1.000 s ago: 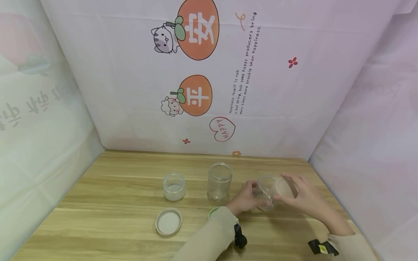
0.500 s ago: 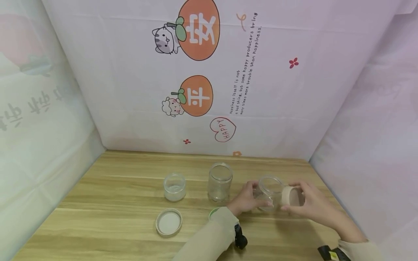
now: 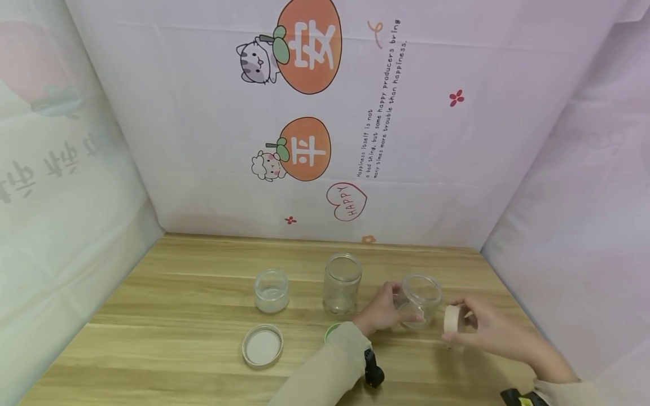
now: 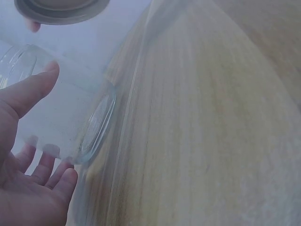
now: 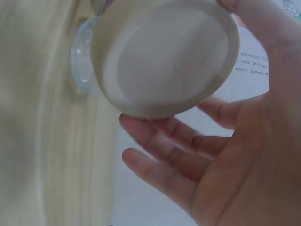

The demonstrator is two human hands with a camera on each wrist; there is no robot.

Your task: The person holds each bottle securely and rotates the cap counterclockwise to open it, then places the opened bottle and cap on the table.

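Observation:
On the right side of the wooden table, my left hand (image 3: 383, 309) grips a clear, lidless jar (image 3: 429, 293) that stands upright. Its thumb and fingers lie around the jar's side, as the left wrist view shows on the jar (image 4: 70, 110). Just right of the jar, my right hand (image 3: 492, 330) pinches a beige round lid (image 3: 451, 320) by its rim, turned on edge and apart from the jar. The lid's broad face (image 5: 169, 56) fills the top of the right wrist view, with the thumb and fingertips at its edge.
A tall clear jar (image 3: 341, 290) stands left of my left hand, with a short clear jar (image 3: 271, 294) further left. In front of that one lies a pale lid (image 3: 262, 347). A green-edged round thing (image 3: 330, 331) is mostly hidden by my left sleeve. Cloth walls (image 3: 203, 197) enclose the table.
My right hand has drawn the lid away from the jar's mouth, rightward and down, turning it on edge. The left hand and its jar have stayed in place.

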